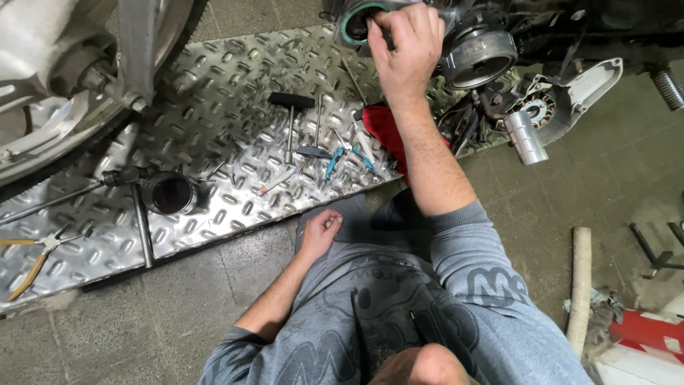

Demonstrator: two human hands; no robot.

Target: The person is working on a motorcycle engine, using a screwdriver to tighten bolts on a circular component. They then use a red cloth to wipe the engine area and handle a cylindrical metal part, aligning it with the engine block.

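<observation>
My right hand reaches up to a motorcycle engine at the top of the view. Its fingers are closed over the edge of a round opening ringed by a green seal. What the fingertips pinch is hidden. My left hand rests loosely curled on my knee, holding nothing. Blue-handled pliers and a black-handled T-wrench lie on the diamond-pattern metal plate below the right hand.
A wheel stands at top left. A black cylindrical part, a long rod and yellow-handled pliers lie on the plate's left. A stator cover and metal sleeve sit right. A red cloth lies by my forearm.
</observation>
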